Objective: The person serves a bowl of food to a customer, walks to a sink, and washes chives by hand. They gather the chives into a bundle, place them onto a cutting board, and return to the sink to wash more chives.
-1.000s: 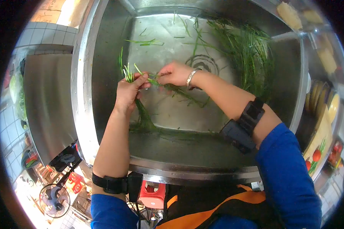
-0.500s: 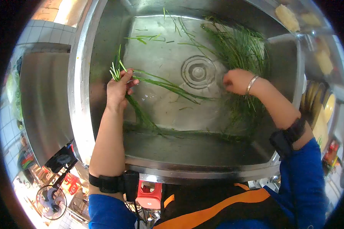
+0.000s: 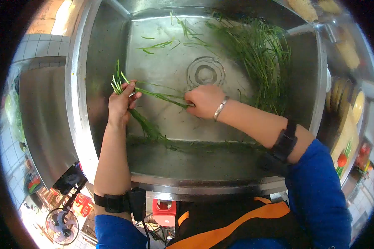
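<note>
A big metal sink fills most of the view. On its right side lies a large heap of long green leaves. A few loose green bits are scattered near the far wall of the sink, well apart from both hands. The round drain is in the sink floor, and the right hand blocks its near edge from sight. A metal counter is to the left of the sink. Below the near rim there is a red stool, and a fan is in the bottom left corner.

The left hand is on the left side of the sink, with its thumb on top. Its fingers curl tight around a green bunch. The pale ends stick up past the thumb, and the leafy part hangs down toward the near wall.

Some thin green strands stretch from the left hand to the right one. The right arm reaches in from the right, with the back of the hand up and a silver bracelet on the wrist. The right fingers are folded and seem to pinch the strands, though the hand hides part of them.
</note>
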Motion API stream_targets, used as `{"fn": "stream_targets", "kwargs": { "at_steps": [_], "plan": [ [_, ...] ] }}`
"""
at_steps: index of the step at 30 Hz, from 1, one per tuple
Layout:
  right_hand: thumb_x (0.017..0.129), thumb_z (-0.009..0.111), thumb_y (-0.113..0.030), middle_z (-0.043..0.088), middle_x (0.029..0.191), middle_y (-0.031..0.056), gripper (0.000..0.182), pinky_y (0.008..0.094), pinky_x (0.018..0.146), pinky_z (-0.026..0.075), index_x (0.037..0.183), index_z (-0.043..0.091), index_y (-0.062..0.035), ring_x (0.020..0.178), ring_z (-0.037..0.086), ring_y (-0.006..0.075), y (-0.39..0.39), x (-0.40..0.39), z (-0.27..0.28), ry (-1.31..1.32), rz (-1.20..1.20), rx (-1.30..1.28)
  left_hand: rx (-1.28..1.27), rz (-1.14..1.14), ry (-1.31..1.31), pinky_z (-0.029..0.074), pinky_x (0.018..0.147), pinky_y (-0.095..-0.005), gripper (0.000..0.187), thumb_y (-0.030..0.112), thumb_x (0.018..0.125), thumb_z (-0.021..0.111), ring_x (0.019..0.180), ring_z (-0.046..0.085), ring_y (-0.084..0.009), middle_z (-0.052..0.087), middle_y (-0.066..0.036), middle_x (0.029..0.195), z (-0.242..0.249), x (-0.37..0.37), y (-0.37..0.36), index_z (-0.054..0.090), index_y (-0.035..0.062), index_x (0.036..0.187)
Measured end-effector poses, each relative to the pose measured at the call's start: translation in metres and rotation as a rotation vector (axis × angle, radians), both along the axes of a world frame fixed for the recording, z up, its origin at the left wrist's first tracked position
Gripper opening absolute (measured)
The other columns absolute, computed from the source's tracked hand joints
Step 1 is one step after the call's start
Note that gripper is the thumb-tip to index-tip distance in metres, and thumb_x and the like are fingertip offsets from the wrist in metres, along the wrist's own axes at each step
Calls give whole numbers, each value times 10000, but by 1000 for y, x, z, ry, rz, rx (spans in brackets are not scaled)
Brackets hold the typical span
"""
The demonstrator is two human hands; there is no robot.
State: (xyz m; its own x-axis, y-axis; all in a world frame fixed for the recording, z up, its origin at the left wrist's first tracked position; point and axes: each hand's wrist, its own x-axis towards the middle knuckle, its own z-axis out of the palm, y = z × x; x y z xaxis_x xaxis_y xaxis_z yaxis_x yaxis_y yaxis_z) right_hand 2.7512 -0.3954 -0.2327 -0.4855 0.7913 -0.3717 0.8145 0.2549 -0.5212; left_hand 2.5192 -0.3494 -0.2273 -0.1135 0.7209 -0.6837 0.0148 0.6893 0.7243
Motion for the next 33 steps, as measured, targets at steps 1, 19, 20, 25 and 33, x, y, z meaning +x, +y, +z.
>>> {"fn": "stream_targets", "kwargs": {
  "at_steps": [1,19,20,25,33],
  "plan": [
    [655,581,-181,577,648,79,114,301,527,432,682,589,-71,569,549,213,2,0,-7,76,-36,-59,-5,-10,12,264,403,-177,206,183,758,576,632,546,-103,535,-5,786,-1,0,0,531,67,921],
    [742,523,-133,604,777,37,165,191,406,379,871,552,-34,584,569,86,15,27,-21,640,-400,-1135,9,3,-13,284,398,-177,230,191,766,564,636,572,-131,536,-17,787,-1,1,3,513,56,946],
    [748,529,-154,603,763,29,168,192,404,377,868,558,-40,575,564,78,14,27,-21,633,-370,-1098,9,2,-13,284,398,-177,230,191,766,564,636,572,-131,536,-17,787,-1,2,3,513,56,946],
    [710,567,-197,590,617,15,150,226,394,368,686,606,-55,488,530,86,-1,40,-31,473,-216,-978,38,78,-22,281,390,-180,229,180,762,568,623,570,-135,532,-20,796,-5,0,4,514,53,945],
    [642,583,-219,567,588,104,174,342,506,422,654,588,-45,527,533,237,-16,79,1,-216,301,-508,27,62,-32,282,401,-199,190,163,764,563,600,566,-132,523,-21,779,3,2,3,518,42,902]
  ]
}}
